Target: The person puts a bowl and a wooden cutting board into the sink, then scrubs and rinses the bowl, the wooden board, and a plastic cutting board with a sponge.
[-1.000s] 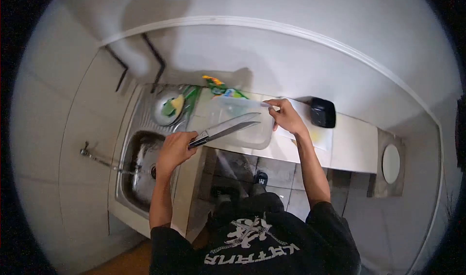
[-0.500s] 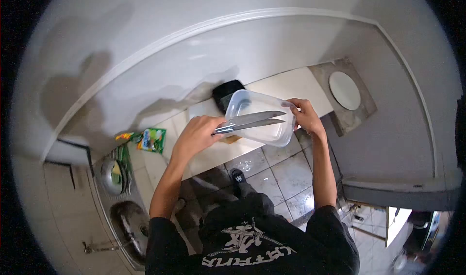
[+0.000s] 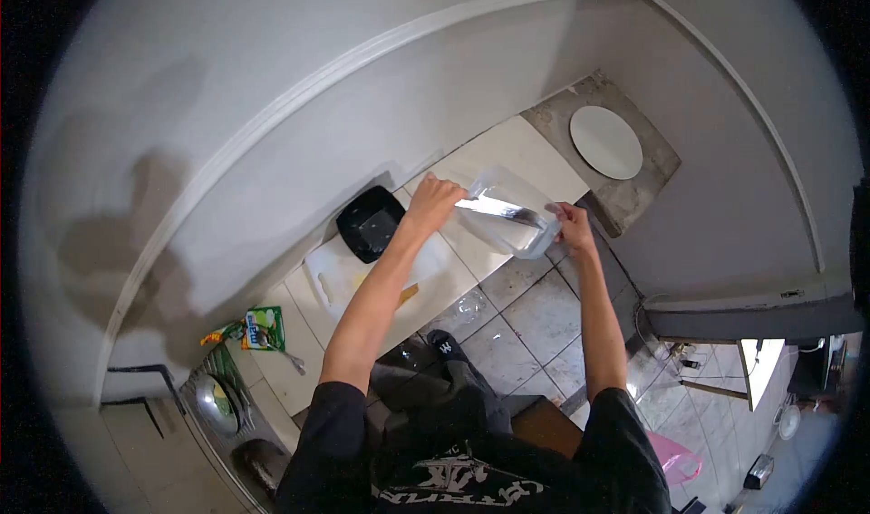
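Observation:
My left hand [image 3: 435, 202] is closed round the handles of the knives [image 3: 500, 208], whose shiny blades point right and overlap, so they are hard to tell apart. The blades lie over the clear plastic container [image 3: 507, 186], which is tilted above the counter. My right hand [image 3: 575, 227] grips the container's right end. Left of my left hand, a black square bowl [image 3: 370, 224] stands at the back of a white cutting board [image 3: 328, 271]. A brown strip-like object [image 3: 409, 294] lies near the board, partly hidden by my left forearm.
A white plate [image 3: 605, 142] lies on a rough slab at the right. On the left are a green packet [image 3: 263, 328], a metal utensil [image 3: 294, 363] and a rack with a metal bowl [image 3: 217, 403] by the sink [image 3: 258, 461]. A pink bag [image 3: 678, 458] is behind on the right.
The view has shifted right. My hands have moved right along the counter with the knives and container, uncovering the black bowl and cutting board. The container is now tilted more steeply.

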A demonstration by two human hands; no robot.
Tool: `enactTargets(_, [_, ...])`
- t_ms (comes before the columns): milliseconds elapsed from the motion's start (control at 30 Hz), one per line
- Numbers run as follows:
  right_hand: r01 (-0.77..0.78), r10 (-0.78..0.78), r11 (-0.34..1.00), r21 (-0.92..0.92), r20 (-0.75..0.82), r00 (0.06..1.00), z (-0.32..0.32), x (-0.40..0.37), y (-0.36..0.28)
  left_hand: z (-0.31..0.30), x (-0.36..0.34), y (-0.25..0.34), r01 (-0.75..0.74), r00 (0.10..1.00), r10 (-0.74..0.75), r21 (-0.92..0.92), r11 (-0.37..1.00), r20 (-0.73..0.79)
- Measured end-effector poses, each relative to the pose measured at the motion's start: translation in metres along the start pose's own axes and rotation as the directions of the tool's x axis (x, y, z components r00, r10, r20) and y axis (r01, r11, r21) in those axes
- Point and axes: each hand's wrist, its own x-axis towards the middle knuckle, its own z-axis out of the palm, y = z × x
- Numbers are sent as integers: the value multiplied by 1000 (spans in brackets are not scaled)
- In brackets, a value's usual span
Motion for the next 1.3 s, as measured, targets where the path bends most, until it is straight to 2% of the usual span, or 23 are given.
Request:
enactTargets(67, [23, -17, 997, 78, -80, 997, 13, 6, 15, 20, 10, -17, -13, 999, 13, 32, 999, 31])
enactTargets(133, [10, -1, 997, 81, -102, 995, 20, 11, 17, 27, 18, -27, -64, 998, 64, 57, 996, -10])
enactTargets(267, [-19, 23, 998, 53, -92, 996, 26, 31, 17, 33, 37, -40, -63, 997, 58, 113, 992, 44])
enactTargets(367, [18, -19, 1000, -22, -15, 1000, 25, 49, 10, 29, 46, -42, -40, 998, 32, 181, 983, 45])
enactTargets(433, [40, -40, 999, -9, -20, 999, 30, 55, 3, 29, 47, -45, -19, 988, -19, 243, 970, 154])
enactTargets(600, [61, -63, 997, -45, -37, 997, 38, 73, 1, 32, 36, -52, -17, 995, -10, 261, 965, 102])
enactTargets(667, [125, -127, 989, -78, -21, 992, 40, 79, 4, 31, 32, -52, -12, 996, -11, 252, 968, 90])
enactTargets(733, [125, -126, 988, -96, -8, 992, 42, 81, 1, 25, 31, -49, 53, 977, -105, 269, 962, 184])
enactTargets(900, [72, -72, 991, -117, 5, 997, 48, 84, -1, 28, 18, -54, 30, 979, -90, 308, 951, 183])
enactTargets(967, [199, -210, 948, -248, -17, 978, 49, 94, 18, 27, 16, -54, 37, 975, -102, 308, 951, 200])
enactTargets(1000, [200, -210, 948, -246, -16, 978, 50, 90, 14, 26, 16, -52, 45, 980, -101, 310, 950, 170])
enactTargets(1067, [7, -20, 993, -121, -103, 994, 53, 79, 6, 25, 16, -51, 52, 985, -100, 308, 950, 140])
enactTargets(1167, [-67, 65, 997, -26, -67, 996, 50, 66, 0, 25, 19, -48, 50, 977, -121, 365, 930, 175])
enactTargets(1233, [-69, 69, 998, 0, -47, 997, 51, 62, 1, 30, 16, -51, 59, 987, -106, 341, 938, 121])
enactTargets(1300, [-69, 70, 997, 28, -30, 997, 50, 59, 2, 30, 16, -51, 74, 978, -132, 326, 942, 159])
